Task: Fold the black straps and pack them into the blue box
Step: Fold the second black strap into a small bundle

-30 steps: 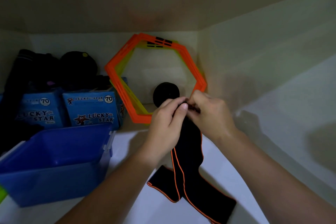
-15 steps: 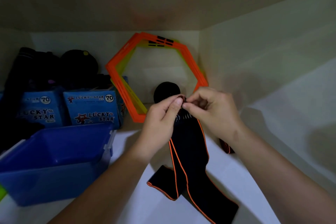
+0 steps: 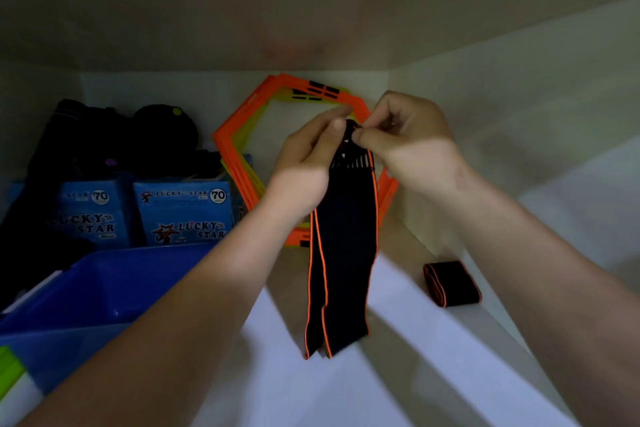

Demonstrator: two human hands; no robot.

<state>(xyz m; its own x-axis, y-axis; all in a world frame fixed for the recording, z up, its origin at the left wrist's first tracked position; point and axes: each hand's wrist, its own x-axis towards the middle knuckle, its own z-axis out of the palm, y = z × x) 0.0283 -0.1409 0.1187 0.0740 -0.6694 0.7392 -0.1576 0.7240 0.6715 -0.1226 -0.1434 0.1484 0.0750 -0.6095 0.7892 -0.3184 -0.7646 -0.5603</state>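
A black strap with orange edging (image 3: 341, 253) hangs doubled in the air above the white shelf. My left hand (image 3: 311, 152) and my right hand (image 3: 405, 142) both pinch its top end, thumbs and fingers closed on it. Its lower ends dangle just above the shelf floor. A second black strap (image 3: 452, 282), folded into a small bundle, lies on the shelf to the right. The blue box (image 3: 104, 291) stands open at the lower left, left of my left forearm; I see nothing inside it.
Orange and yellow hexagonal rings (image 3: 242, 163) lean against the back wall behind my hands. Two blue Lucky Star cartons (image 3: 183, 211) and dark bags (image 3: 104, 139) sit at the back left. The shelf's right wall (image 3: 519, 135) is close. A green object (image 3: 8, 371) shows at the left edge.
Both hands have risen, lifting the strap off the shelf so it now hangs free. The folded strap at the right has come into view.
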